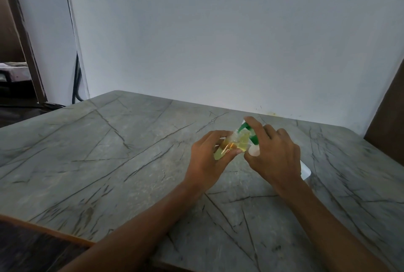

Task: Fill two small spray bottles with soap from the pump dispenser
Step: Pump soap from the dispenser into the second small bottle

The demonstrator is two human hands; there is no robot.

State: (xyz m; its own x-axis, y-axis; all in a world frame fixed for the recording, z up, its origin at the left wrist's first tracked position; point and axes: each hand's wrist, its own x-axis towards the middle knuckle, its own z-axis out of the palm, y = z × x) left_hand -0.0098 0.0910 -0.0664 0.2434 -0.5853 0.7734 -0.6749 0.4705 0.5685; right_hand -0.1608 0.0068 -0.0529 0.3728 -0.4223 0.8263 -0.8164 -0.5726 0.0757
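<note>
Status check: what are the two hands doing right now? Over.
Left hand grips small spray bottle, yellowish liquid inside. Right hand grips green-headed pump dispenser right beside it. No obstruction seen.

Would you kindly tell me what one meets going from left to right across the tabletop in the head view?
Left hand → small bottle of yellowish liquid → green pump head → right hand → white object showing beyond the right wrist.
</note>
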